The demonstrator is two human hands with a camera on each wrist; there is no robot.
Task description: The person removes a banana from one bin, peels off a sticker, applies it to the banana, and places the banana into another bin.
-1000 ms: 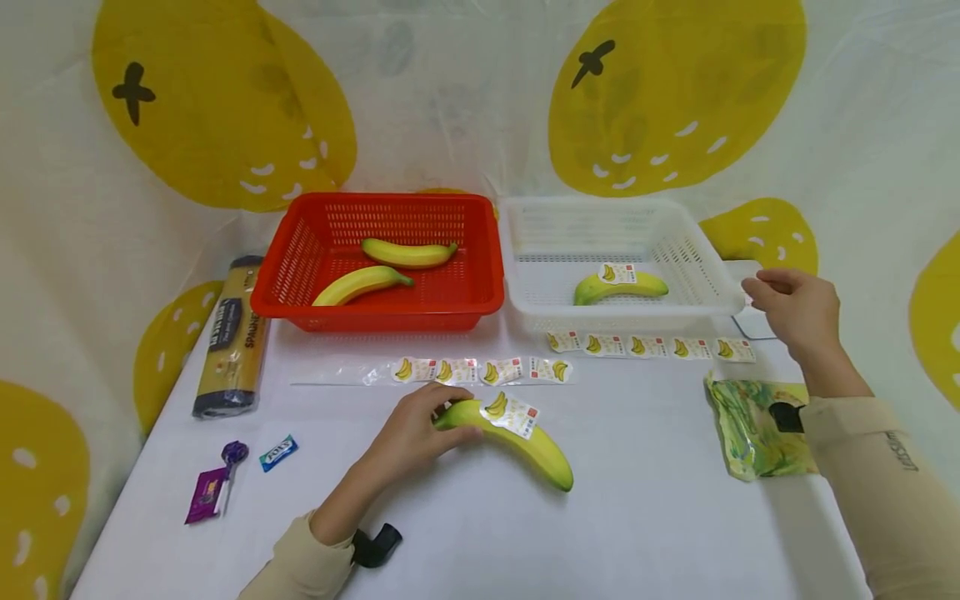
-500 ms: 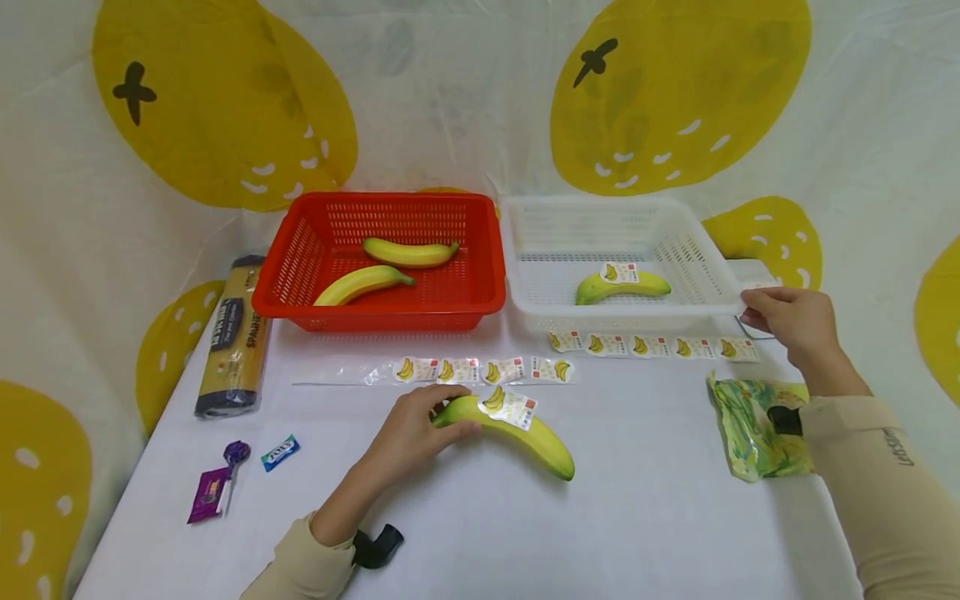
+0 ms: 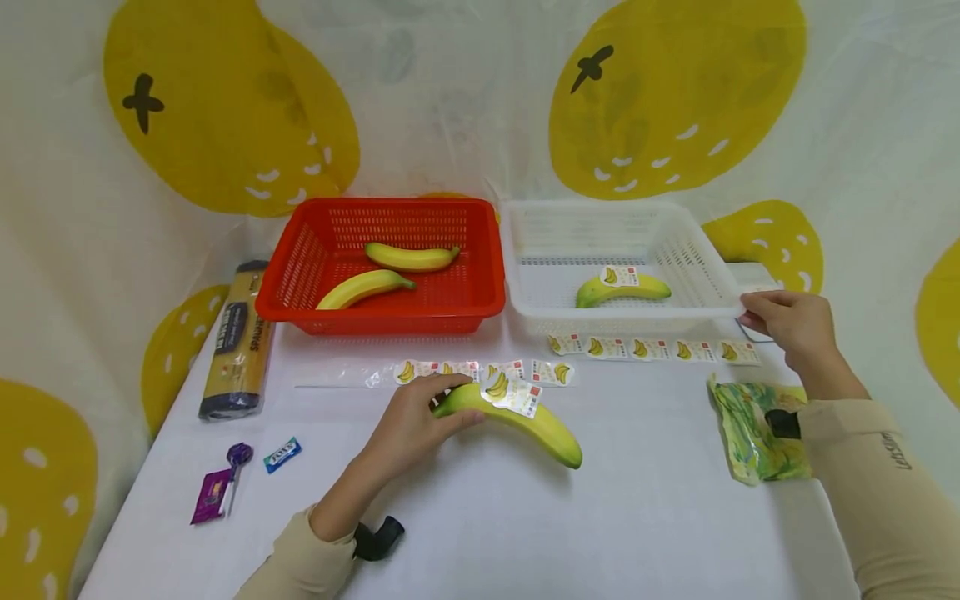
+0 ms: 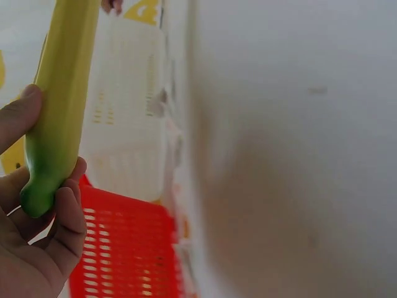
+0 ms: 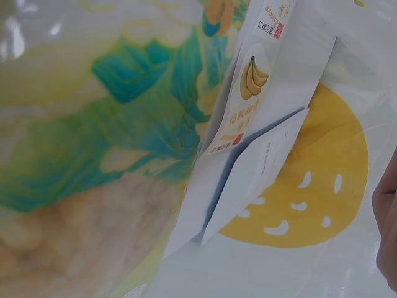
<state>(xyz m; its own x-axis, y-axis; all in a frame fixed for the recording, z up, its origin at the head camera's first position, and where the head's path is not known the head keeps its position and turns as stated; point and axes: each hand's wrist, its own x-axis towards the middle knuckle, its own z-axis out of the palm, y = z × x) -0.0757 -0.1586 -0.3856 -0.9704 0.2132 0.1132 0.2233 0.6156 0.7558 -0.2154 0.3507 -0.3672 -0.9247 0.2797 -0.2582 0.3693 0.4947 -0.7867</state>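
Gripping curved yellow banana (image 3: pixel 546 431), sticker (image 3: pixel 512 396) on top, by green stem end with left hand (image 3: pixel 416 418); cannot tell grip of right hand (image 3: pixel 799 327).

Curtained workspace (patterned cloth (image 3: pixel 453 108) behind table (image 3: pixel 637 508)).

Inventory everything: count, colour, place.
Red basket: 1, red, back left
White basket: 1, white, beside it
Plain bananas: 2, yellow, red basket
Stickered bananas: 2, yellow, white basket; held
Sticker rows: 2, white, before baskets
Spaghetti pack: 1, gold, left
Lollipop: 1, purple, front left
Packet: 1, purple, by lollipop
Candy: 1, blue, near lollipop
Printed bag: 1, green, right
Card: 1, white, beside white basket
Table: 1, white, beneath
Backdrop: 1, white-yellow, behind
Sleeves: 2, beige, forearms
Wrist gear: 2, black
Left hand: 1, gripping banana
Right hand: 1, by white basket
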